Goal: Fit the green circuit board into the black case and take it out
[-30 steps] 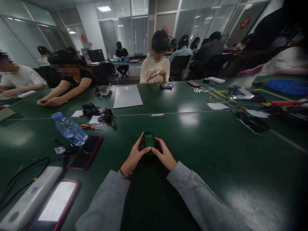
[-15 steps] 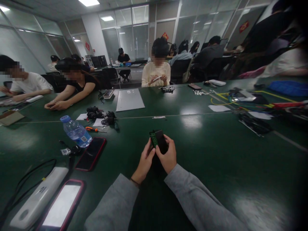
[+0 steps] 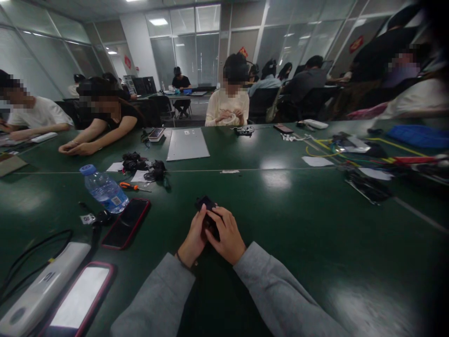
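Note:
A small black casing (image 3: 206, 202) is held just over the green table, its dark top end pointing away from me. My left hand (image 3: 195, 234) grips it from the left, thumb along its side. My right hand (image 3: 226, 231) lies over its right and near side, fingers curled on it. Most of the casing is hidden by my fingers, and the green circuit board seen earlier does not show. To the left lies a phone with a red edge (image 3: 126, 223), near a water bottle (image 3: 105, 189) tipped at a slant in view.
An orange screwdriver (image 3: 135, 187) and black cable bundles (image 3: 154, 171) lie beyond the bottle. A white power-bank-like device (image 3: 45, 290) and a lit phone (image 3: 79, 299) are at near left. Cables and parts (image 3: 368, 187) lie at right. Several people sit around.
Both hands have moved left and slightly down with the casing. The casing has turned, so its green board is now out of sight. My right hand has shifted its hold over it.

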Demonstrator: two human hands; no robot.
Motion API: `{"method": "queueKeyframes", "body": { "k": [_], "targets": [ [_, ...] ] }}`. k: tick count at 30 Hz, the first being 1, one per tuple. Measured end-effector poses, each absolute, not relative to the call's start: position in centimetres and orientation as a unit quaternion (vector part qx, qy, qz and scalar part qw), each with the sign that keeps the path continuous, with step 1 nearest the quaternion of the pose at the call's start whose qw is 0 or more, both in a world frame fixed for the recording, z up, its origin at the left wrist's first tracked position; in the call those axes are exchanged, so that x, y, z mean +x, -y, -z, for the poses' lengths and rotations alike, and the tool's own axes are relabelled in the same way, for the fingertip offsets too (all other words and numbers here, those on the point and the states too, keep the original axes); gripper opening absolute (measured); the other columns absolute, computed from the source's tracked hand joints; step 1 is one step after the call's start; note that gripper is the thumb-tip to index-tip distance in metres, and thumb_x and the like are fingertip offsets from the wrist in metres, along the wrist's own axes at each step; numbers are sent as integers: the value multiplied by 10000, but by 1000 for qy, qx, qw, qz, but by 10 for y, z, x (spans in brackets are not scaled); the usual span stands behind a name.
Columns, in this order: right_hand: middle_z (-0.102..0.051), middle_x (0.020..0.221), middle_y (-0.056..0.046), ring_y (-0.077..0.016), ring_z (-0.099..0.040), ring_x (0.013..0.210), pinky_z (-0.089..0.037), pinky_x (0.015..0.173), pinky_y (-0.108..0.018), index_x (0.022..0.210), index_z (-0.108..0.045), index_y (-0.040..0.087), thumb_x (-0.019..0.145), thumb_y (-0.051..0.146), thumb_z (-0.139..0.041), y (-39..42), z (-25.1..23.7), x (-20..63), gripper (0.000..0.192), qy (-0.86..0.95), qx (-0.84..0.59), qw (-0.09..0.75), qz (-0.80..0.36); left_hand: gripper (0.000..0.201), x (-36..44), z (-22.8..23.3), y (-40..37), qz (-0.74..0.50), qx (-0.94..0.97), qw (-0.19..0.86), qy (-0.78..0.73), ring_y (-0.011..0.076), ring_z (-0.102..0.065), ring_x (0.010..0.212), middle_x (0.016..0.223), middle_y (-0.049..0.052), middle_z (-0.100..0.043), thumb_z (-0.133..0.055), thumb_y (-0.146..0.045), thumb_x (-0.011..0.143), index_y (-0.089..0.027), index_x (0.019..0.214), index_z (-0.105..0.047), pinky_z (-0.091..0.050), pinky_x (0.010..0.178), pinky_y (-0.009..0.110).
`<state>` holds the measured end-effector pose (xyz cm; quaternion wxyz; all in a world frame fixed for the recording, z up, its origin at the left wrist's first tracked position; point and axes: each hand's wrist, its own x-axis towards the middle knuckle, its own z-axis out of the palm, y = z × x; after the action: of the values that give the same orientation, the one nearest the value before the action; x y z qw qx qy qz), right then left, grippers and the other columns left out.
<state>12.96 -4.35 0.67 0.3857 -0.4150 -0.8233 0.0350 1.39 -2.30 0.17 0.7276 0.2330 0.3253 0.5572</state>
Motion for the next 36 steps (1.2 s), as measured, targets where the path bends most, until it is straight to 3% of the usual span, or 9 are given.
{"method": "queueKeyframes", "body": {
  "k": [6, 13, 20, 24, 30, 36],
  "targets": [
    [-407, 1230, -126, -257, -408, 1173, -384, 996, -464, 1300, -395, 194, 877, 321, -502, 41, -8, 132, 454, 761, -453, 453, -103, 561, 9, -5, 17, -537, 195, 759, -313, 235, -580, 1080, 1131, 120, -636, -539, -557, 791, -145, 1169, -592, -428, 967, 367],
    [-497, 1192, -116, -212, -512, 1113, -448, 962, -418, 1334, -301, 200, 881, 392, -526, 28, 7, 135, 541, 668, -411, 493, -378, 531, 8, -8, 19, -534, 222, 753, -313, 234, -569, 1091, 1123, 114, -639, -538, -538, 801, -157, 1166, -597, -418, 971, 366],
    [-568, 1115, -86, -203, -573, 1023, -485, 904, -383, 1188, -424, 207, 758, 376, -684, 22, 5, 141, 530, 548, -375, 507, -549, 516, 4, -2, 17, -517, 291, 734, -331, 235, -597, 1020, 1086, 134, -640, -571, -505, 793, -133, 1149, -587, -438, 919, 375],
    [-599, 1032, -53, -192, -586, 982, -499, 840, -330, 1138, -456, 218, 724, 341, -726, 21, 1, 144, 509, 478, -393, 530, -580, 473, 1, 3, 12, -527, 343, 677, -381, 209, -603, 991, 1098, 113, -629, -658, -431, 746, -155, 1120, -571, -438, 914, 367],
    [-615, 1020, -41, -191, -592, 971, -493, 835, -327, 1122, -475, 224, 731, 343, -729, 20, 3, 148, 481, 433, -405, 556, -582, 595, -1, 2, 9, -520, 448, 599, -413, 207, -570, 1052, 1130, 114, -607, -734, -307, 685, -163, 1212, -500, -421, 954, 384],
    [-615, 1042, -48, -199, -585, 997, -479, 867, -344, 1126, -475, 217, 739, 348, -722, 20, 3, 148, 477, 448, -409, 544, -579, 597, -4, 2, 8, -519, 447, 595, -420, 201, -578, 1024, 1118, 114, -612, -745, -287, 670, -153, 1205, -516, -425, 945, 386]
  ]
}}
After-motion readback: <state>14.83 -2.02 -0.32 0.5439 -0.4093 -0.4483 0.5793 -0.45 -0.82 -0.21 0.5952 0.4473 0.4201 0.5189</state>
